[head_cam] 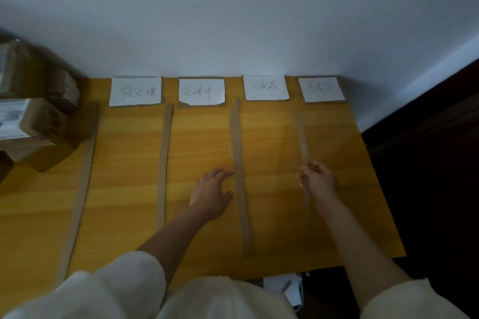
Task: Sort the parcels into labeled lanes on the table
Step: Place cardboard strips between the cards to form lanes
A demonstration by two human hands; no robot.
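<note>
Our left hand [211, 193] lies spread, holding nothing, on the table [124, 179] while our right hand [320, 181] pinches the rightmost cardboard strip [303, 137].

Brown parcels [31, 122] stacked far left

Both arms reach forward, bare below pushed-up white sleeves. The left hand [211, 193] lies low, palm down, fingers spread and loosely extended. The right hand [320, 180] is raised slightly, fingers curled, seemingly pinching something thin, though blur hides the grip.
</note>
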